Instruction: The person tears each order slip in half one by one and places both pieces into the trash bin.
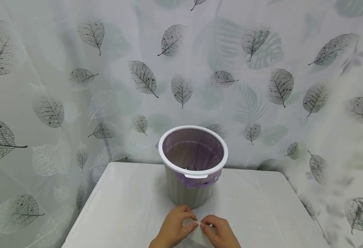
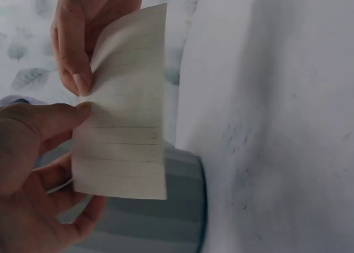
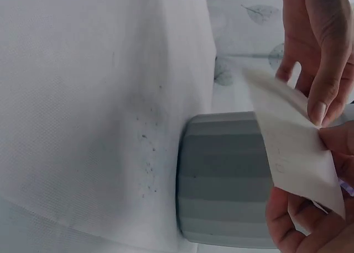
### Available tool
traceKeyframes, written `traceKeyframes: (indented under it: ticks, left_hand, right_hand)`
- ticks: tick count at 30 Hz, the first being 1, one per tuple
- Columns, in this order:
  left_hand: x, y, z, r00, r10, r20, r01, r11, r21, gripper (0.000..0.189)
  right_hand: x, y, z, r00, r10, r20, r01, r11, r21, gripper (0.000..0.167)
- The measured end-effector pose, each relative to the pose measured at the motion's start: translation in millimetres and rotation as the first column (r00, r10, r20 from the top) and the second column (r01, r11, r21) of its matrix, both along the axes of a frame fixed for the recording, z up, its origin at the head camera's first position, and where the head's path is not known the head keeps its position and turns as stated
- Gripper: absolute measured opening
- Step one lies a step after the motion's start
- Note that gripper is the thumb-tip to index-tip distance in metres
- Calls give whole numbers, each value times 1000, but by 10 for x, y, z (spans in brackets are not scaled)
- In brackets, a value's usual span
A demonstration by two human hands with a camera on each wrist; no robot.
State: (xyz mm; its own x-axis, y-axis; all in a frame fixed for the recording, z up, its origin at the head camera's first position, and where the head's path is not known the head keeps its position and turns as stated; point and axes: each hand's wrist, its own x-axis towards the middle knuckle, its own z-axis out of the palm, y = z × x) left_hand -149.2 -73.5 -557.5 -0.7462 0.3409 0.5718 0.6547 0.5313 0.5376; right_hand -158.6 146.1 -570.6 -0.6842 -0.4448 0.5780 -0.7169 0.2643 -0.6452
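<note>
A small pale sheet of lined paper hangs from both hands, close in front of the bin; in the right wrist view the paper looks slightly bent. My left hand pinches its upper edge between thumb and fingers. Right beside it, my right hand pinches the same edge, the fingertips of both hands nearly meeting. In the left wrist view the left hand is at lower left and the right hand at the top. From the head view, the paper shows only partly between the hands.
A grey ribbed waste bin with a white rim ring stands on the white-covered table, just beyond the hands. A purple bag lines it and hangs over the rim. Behind is a leaf-print curtain.
</note>
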Motion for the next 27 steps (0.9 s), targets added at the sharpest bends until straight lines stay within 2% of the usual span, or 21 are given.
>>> traceKeyframes:
  ticks: [3,9,12,18,22,27]
  left_hand:
    - [-10,26,37,998,-43,-50,42,999,-10,8]
    - [-9,28,49,994,-108,-30,108,994,-10,6]
    - [-16,26,42,990,-133,-38,132,991,-13,7]
    - [-41,40,33,977,-176,-119,180,983,26,6]
    - [-36,56,21,972,-163,-169,173,984,46,6]
    - [-31,57,-4,968,-129,-215,142,989,45,5]
  right_hand:
    - [-15,6,-6,1000,22,-21,-22,1000,12,18]
    - [-38,9,-37,998,55,-32,-54,998,17,14]
    - [-35,12,-46,999,54,4,-54,999,6,15]
    - [-7,27,-8,990,85,111,-79,995,-60,18]
    - [-8,48,41,966,152,209,-130,985,-116,19]
    - [-34,87,73,905,233,355,-181,968,-175,22]
